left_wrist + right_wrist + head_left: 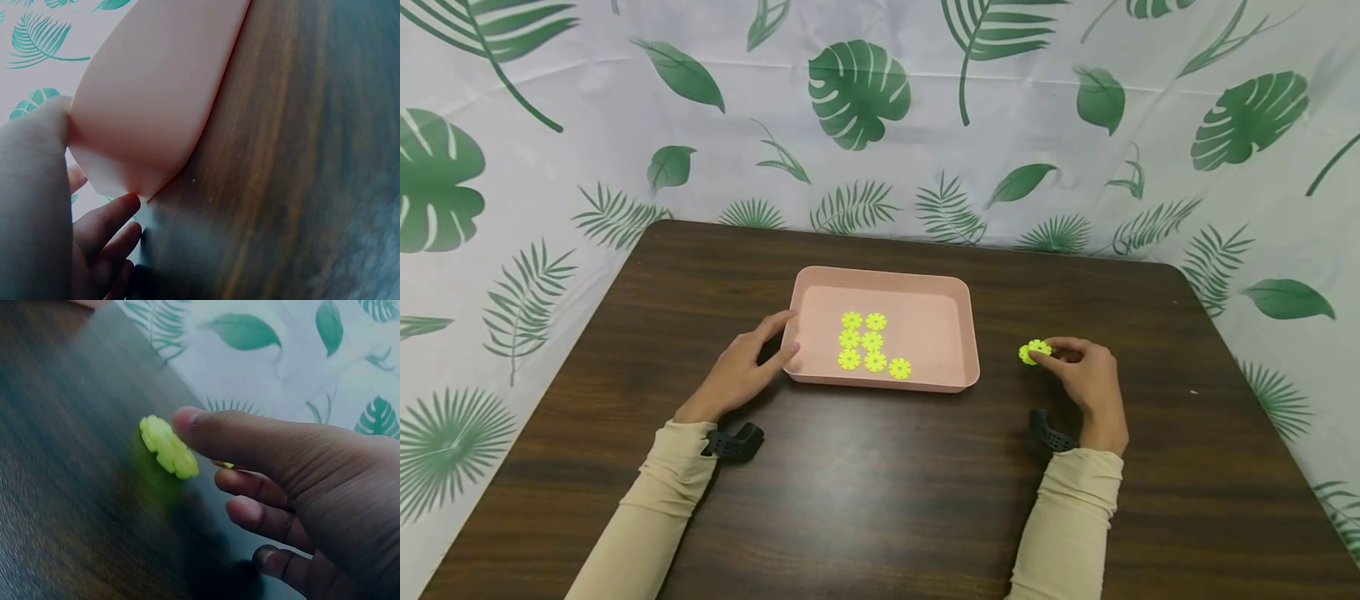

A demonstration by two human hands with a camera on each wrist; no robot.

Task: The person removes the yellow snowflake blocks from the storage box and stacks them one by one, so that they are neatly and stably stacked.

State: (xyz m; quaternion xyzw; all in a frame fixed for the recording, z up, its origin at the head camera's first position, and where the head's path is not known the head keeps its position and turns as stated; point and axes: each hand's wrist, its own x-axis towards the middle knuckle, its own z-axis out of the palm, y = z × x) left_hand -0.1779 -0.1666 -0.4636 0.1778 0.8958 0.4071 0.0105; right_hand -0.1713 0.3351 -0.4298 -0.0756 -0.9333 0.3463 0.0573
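A pink rectangular tray (928, 321) lies on the table with several yellow notched discs (872, 341) in its left and front part, some touching one another. My left hand (741, 371) grips the tray's left end, thumb at the rim; in the left wrist view its fingers (115, 219) are at the tray's outer corner. To the right of the tray, my right hand (1086, 375) pinches yellow notched discs (1028, 355) between thumb and forefinger; two overlap in the head view. The right wrist view shows one disc (167, 447) beyond the thumb tip and a yellow sliver behind the thumb.
The dark wood-grain table (850, 483) extends around the tray. A white cloth with green leaf prints (722, 142) hangs behind it and along both sides. Each wrist wears a black band mount (737, 442), below beige sleeves.
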